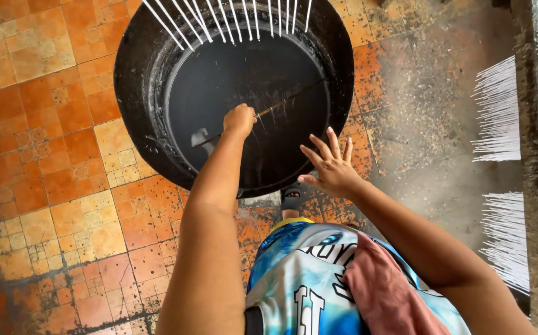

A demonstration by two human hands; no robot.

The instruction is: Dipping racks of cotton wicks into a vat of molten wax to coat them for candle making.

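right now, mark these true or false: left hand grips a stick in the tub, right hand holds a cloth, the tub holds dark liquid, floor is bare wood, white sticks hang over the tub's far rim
1. The left hand grips a stick in the tub: true.
2. The right hand holds a cloth: false, it is open and holds nothing, fingers spread.
3. The tub holds dark liquid: true.
4. The floor is bare wood: false, it is worn orange tile.
5. White sticks reach over the tub's far rim: true.

No packages, labels, signs or screens in view
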